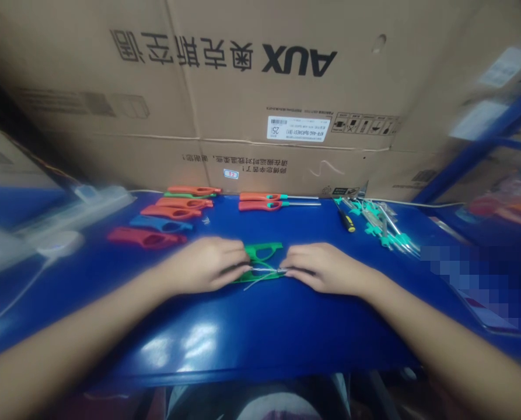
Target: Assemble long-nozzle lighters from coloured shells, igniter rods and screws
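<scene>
Between my two hands a thin pale wire (264, 269) is stretched over an opened green lighter casing (264, 252) on the blue table. My left hand (214, 263) pinches the wire's left end, thumb and fingers pressed together at the casing's left side. Thumb and fingertips of my right hand (317, 268) close on the right end, where a small part at the tips is too tiny to make out. One loose strand slants down to the left below the casing. My fingers cover both ends of the casing.
Casing pieces in red (149, 237), blue (166, 224) and orange lie at the left. Two orange-red long-nosed lighters (260, 205) lie at the back. A yellow-black screwdriver (346, 221) and metal tubes with teal ends (385, 227) are at right. A cardboard wall (225, 116) stands behind.
</scene>
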Demonstrator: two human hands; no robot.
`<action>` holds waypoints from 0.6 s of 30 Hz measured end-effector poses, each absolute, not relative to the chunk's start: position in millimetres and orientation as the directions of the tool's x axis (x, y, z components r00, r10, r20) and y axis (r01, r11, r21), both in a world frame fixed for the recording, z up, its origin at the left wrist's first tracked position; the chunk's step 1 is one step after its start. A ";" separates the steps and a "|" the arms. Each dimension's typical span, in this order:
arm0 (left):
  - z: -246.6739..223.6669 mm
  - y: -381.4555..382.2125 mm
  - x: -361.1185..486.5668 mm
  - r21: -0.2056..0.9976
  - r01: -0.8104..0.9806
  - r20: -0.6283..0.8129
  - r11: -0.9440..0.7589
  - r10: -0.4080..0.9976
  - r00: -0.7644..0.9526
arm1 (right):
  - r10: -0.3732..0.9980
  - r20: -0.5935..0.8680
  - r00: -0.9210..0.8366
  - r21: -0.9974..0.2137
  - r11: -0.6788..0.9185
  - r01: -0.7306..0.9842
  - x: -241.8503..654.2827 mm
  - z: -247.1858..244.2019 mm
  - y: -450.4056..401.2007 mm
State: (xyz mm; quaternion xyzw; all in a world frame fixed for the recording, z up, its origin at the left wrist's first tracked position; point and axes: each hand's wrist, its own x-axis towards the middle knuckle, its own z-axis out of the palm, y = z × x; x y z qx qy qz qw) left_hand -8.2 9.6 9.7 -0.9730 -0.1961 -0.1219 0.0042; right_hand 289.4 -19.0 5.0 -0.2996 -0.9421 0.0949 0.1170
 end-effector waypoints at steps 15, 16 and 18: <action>12.3 7.4 -4.9 0.359 0.429 0.198 -0.829 0.517 0.833 | 0.592 0.135 -0.795 -0.168 0.804 0.570 290.0 0.3 -15.8; 13.2 6.6 -4.0 0.364 0.435 0.191 -0.823 0.524 0.830 | 0.589 0.139 -0.796 -0.159 0.807 0.569 289.5 0.5 -15.8; 14.0 5.4 -2.8 0.372 0.440 0.174 -0.817 0.527 0.832 | 0.574 0.152 -0.805 -0.134 0.819 0.559 288.5 0.7 -16.2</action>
